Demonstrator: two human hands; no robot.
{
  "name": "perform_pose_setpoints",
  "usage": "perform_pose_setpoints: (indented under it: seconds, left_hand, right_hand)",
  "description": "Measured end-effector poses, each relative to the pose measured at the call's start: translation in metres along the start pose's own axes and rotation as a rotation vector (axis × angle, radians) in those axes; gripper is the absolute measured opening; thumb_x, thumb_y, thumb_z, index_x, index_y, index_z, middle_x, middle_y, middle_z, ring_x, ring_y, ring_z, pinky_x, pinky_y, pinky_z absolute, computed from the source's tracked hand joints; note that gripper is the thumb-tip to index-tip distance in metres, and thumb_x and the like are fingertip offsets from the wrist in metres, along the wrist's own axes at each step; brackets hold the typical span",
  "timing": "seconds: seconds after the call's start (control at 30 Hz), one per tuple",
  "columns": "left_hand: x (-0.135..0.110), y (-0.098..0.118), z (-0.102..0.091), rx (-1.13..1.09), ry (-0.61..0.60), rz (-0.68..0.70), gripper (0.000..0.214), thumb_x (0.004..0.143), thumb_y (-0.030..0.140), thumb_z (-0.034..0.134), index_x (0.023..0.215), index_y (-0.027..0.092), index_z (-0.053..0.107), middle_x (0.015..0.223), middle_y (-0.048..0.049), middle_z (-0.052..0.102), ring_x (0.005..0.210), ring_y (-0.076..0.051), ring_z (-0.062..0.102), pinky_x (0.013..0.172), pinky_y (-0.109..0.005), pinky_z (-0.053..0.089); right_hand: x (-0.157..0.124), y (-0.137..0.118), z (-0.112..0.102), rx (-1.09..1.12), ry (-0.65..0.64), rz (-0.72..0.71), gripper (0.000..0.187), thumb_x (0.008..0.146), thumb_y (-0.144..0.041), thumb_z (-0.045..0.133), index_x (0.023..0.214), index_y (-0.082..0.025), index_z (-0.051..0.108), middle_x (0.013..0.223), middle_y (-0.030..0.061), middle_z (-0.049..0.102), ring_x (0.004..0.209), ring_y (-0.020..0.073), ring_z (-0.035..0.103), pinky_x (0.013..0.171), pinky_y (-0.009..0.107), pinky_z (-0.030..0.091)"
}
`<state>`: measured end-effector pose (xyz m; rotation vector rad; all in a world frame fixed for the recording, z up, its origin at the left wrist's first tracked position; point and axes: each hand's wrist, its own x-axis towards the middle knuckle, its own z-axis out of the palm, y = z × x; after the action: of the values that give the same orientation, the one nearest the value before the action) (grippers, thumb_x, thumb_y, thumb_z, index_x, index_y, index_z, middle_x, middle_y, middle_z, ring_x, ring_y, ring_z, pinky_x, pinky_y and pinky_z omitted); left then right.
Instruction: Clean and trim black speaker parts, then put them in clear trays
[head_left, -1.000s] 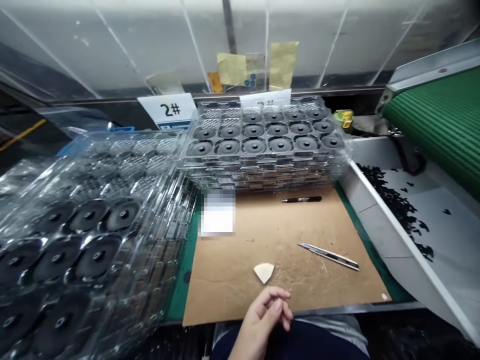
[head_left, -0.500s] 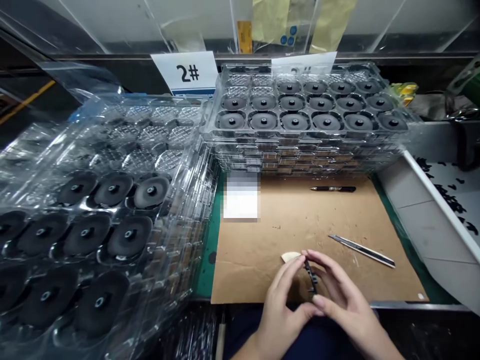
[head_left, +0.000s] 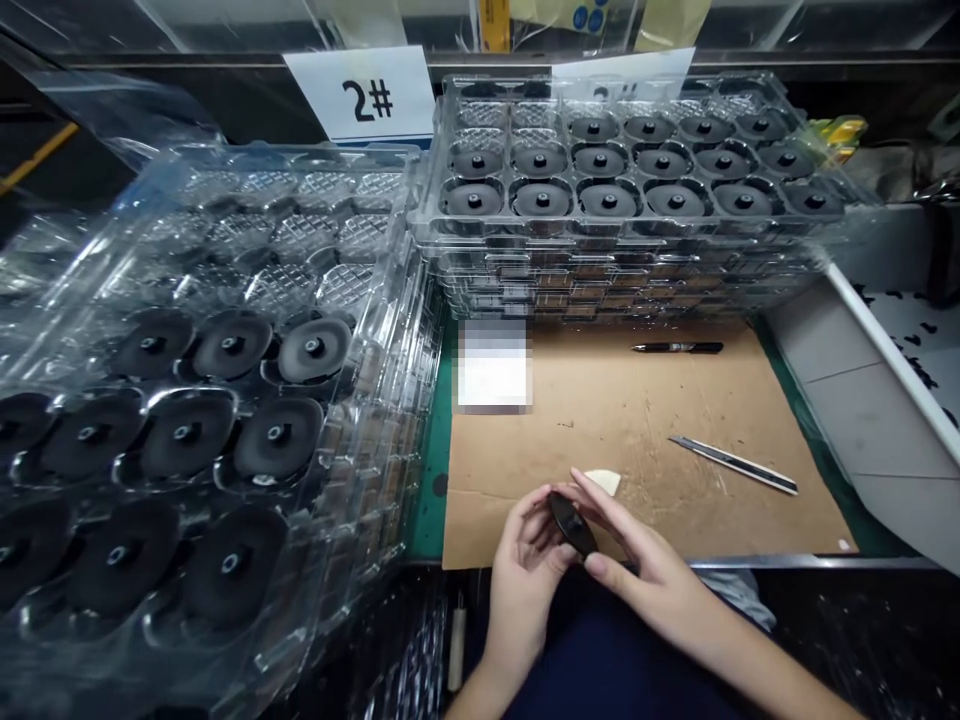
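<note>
Cardboard mat (head_left: 675, 420) | left hand (head_left: 529, 575), right hand (head_left: 656, 575) | both pinching small black part (head_left: 571, 524), probably rubber

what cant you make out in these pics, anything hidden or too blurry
Head view:
- black part: its underside is hidden by the left hand and right hand
- white sheet: pixelated, so any writing is unreadable
- white card: lower part hidden behind the clear tray stack
- yellow note: cut off by the top edge

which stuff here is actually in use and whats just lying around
In use: black part, held between left hand and right hand

Lying about: cream wedge, utility knife, pen, clear trays
</note>
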<state>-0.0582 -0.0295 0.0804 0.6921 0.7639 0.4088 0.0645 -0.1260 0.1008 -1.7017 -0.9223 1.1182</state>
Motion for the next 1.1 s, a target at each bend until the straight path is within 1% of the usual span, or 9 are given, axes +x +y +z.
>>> perform_pose_setpoints:
  seconds: [0.17, 0.3, 0.43, 0.53, 0.67, 0.73, 0.8, 0.97, 1.1]
  left_hand:
    - [-0.004, 0.011, 0.004, -0.265, -0.07, -0.139, 0.043, 0.086, 0.023, 0.057, 0.125, 0.024, 0.04, 0.136, -0.0128, 0.048, 0.12, -0.03, 0.05, 0.099, -0.044, 0.041]
    - [-0.007, 0.018, 0.003, -0.336, -0.106, -0.154, 0.048, 0.084, 0.03, 0.06, 0.127, 0.023, 0.04, 0.138, -0.0134, 0.046, 0.118, -0.031, 0.051, 0.1, -0.043, 0.04]
    - [-0.01, 0.023, 0.007, -0.313, -0.146, -0.122, 0.056, 0.078, 0.033, 0.066, 0.128, 0.023, 0.042, 0.138, -0.0134, 0.045, 0.121, -0.031, 0.049, 0.104, -0.042, 0.036]
    - [-0.013, 0.027, 0.015, -0.298, -0.165, -0.118, 0.057, 0.078, 0.034, 0.067, 0.128, 0.024, 0.042, 0.136, -0.0128, 0.048, 0.12, -0.031, 0.05, 0.106, -0.044, 0.033]
    - [-0.014, 0.029, 0.03, -0.264, -0.203, -0.127, 0.053, 0.079, 0.03, 0.065, 0.128, 0.024, 0.045, 0.134, -0.0113, 0.049, 0.12, -0.031, 0.05, 0.105, -0.047, 0.035]
    - [-0.012, 0.027, 0.038, -0.222, -0.207, -0.125, 0.057, 0.076, 0.03, 0.069, 0.128, 0.023, 0.046, 0.132, -0.0109, 0.051, 0.119, -0.031, 0.05, 0.103, -0.045, 0.037]
    - [-0.011, 0.026, 0.045, -0.175, -0.203, -0.124, 0.058, 0.075, 0.03, 0.07, 0.127, 0.021, 0.047, 0.127, -0.0113, 0.055, 0.118, -0.028, 0.051, 0.102, -0.04, 0.04]
    - [-0.011, 0.022, 0.054, -0.135, -0.164, -0.116, 0.052, 0.078, 0.021, 0.067, 0.126, 0.024, 0.048, 0.126, -0.0082, 0.057, 0.113, -0.024, 0.055, 0.097, -0.035, 0.044]
    - [-0.013, 0.023, 0.06, -0.103, -0.174, -0.117, 0.05, 0.073, 0.022, 0.072, 0.12, 0.019, 0.055, 0.116, -0.0091, 0.063, 0.11, -0.023, 0.057, 0.099, -0.033, 0.043]
  right_hand:
    - [0.012, 0.031, -0.018, -0.46, 0.346, -0.002, 0.043, 0.091, -0.041, 0.041, 0.131, -0.027, 0.043, 0.13, 0.0112, 0.044, 0.103, 0.0207, 0.058, 0.09, 0.039, 0.049]
    - [0.022, 0.057, -0.018, -0.508, 0.311, -0.053, 0.032, 0.088, -0.039, 0.047, 0.113, -0.023, 0.058, 0.127, 0.012, 0.046, 0.104, 0.0246, 0.056, 0.089, 0.044, 0.047]
    - [0.019, 0.065, -0.01, -0.495, 0.222, -0.159, 0.026, 0.09, -0.032, 0.044, 0.108, -0.023, 0.061, 0.095, 0.0073, 0.062, 0.091, 0.0204, 0.057, 0.083, 0.037, 0.047]
    - [0.012, 0.05, -0.021, -0.483, 0.232, -0.176, 0.024, 0.089, -0.033, 0.046, 0.103, -0.022, 0.063, 0.084, 0.0058, 0.064, 0.081, 0.0201, 0.057, 0.077, 0.037, 0.046]
    - [-0.001, -0.005, -0.046, -0.417, 0.353, -0.159, 0.027, 0.091, -0.034, 0.043, 0.112, -0.025, 0.058, 0.094, 0.0054, 0.063, 0.079, 0.0172, 0.057, 0.065, 0.03, 0.046]
    - [-0.009, -0.036, -0.048, -0.345, 0.435, -0.264, 0.027, 0.091, -0.031, 0.044, 0.115, -0.028, 0.056, 0.1, 0.0041, 0.062, 0.082, 0.0166, 0.058, 0.069, 0.03, 0.046]
    - [-0.015, -0.058, -0.043, -0.367, 0.41, -0.455, 0.028, 0.09, -0.025, 0.044, 0.116, -0.027, 0.054, 0.098, 0.0036, 0.063, 0.085, 0.0178, 0.058, 0.077, 0.034, 0.046]
    - [-0.018, -0.066, -0.037, -0.37, 0.147, -0.47, 0.025, 0.09, -0.016, 0.043, 0.11, -0.025, 0.055, 0.092, 0.002, 0.064, 0.08, 0.0145, 0.057, 0.074, 0.029, 0.047]
    - [-0.018, -0.061, -0.038, -0.405, 0.388, -0.583, 0.024, 0.089, -0.014, 0.044, 0.109, -0.017, 0.057, 0.089, 0.0054, 0.063, 0.078, 0.0158, 0.055, 0.074, 0.032, 0.045]
